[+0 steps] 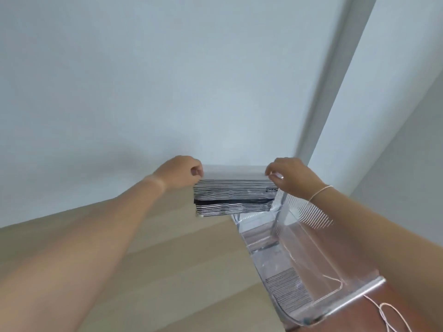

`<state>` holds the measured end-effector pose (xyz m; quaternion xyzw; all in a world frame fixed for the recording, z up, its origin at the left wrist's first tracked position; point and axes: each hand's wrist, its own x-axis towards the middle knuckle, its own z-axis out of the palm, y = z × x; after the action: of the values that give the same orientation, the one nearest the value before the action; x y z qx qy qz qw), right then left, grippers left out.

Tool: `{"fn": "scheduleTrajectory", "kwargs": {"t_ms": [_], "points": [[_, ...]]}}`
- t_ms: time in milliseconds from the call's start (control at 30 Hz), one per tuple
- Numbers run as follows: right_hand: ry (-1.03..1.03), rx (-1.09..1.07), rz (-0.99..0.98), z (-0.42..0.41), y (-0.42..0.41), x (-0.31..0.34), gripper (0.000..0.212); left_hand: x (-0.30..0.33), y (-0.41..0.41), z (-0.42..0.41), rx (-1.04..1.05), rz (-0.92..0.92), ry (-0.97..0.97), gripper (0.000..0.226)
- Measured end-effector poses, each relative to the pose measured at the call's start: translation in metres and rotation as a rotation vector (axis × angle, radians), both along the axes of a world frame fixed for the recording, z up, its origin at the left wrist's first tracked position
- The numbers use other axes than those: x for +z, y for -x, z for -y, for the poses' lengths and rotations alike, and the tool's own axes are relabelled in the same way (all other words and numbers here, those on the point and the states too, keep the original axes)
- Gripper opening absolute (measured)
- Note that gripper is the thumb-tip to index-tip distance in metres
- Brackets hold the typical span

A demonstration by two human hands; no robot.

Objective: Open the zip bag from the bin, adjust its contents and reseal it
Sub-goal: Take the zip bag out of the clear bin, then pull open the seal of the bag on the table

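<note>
A zip bag (233, 188) with black and white stripes hangs in the air in front of a pale wall. My left hand (182, 173) pinches its top left corner and my right hand (291, 174) pinches its top right corner. The top strip of the bag is plain white and looks flat between the two hands; I cannot tell whether the zip is sealed. What is inside the bag is hidden by the striped print. A clear plastic bin (309, 250) stands below and to the right, under my right forearm, with another striped bag (285, 291) lying in it.
The bin rests on a reddish-brown surface (393, 315) at the lower right, where a thin white string (383, 312) lies. Light wood flooring (172, 259) spreads below. A white wall with a grey vertical trim (335, 75) fills the upper view.
</note>
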<state>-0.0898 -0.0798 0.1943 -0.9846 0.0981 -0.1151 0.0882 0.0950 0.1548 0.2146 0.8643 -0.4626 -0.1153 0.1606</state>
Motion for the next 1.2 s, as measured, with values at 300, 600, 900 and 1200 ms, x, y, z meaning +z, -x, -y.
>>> {"fn": "scheduleTrajectory", "kwargs": {"t_ms": [300,600,900,1200], "points": [[0.113,0.1,-0.013,-0.131,-0.061,-0.036,0.028,-0.014,-0.026,-0.151,0.132,0.295,-0.023,0.018],[0.073,0.34,0.075,-0.238,-0.053,-0.091,0.033,-0.08,-0.007,-0.28,0.07,0.479,0.013,0.023],[-0.152,0.511,0.186,-0.27,0.002,-0.126,0.019,-0.115,0.055,-0.32,0.014,0.229,0.221,0.025],[-0.197,0.401,0.075,-0.275,-0.018,-0.124,0.015,-0.124,0.056,-0.289,0.196,0.102,0.244,0.017]]}}
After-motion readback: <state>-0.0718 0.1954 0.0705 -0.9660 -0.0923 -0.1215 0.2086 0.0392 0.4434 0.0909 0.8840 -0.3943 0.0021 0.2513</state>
